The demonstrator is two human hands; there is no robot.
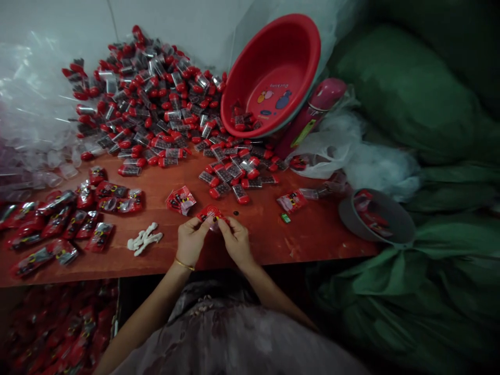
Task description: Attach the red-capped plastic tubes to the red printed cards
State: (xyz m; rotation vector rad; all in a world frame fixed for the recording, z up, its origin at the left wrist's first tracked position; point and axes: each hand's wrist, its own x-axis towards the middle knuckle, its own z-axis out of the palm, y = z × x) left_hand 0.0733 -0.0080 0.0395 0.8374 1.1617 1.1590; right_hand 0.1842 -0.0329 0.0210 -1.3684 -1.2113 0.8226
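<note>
At 6 o'clock on the table (273,245), left hand (190,242) and right hand (237,240) both pinch one red packet (210,213), fingertips closed on its edges; big capsule pile (148,99) at 11.

We had a single view, from a camera worn on the person's head, looking forward and steeply down over the near edge of the red-brown table (273,234). It sat close enough that the forearms entered from the bottom of the frame, and the left hand (190,242) and right hand (237,240) met just below centre. The far wall closed the top, and green sacks (410,94) filled the right side. The wide lens bent the table's edges.
</note>
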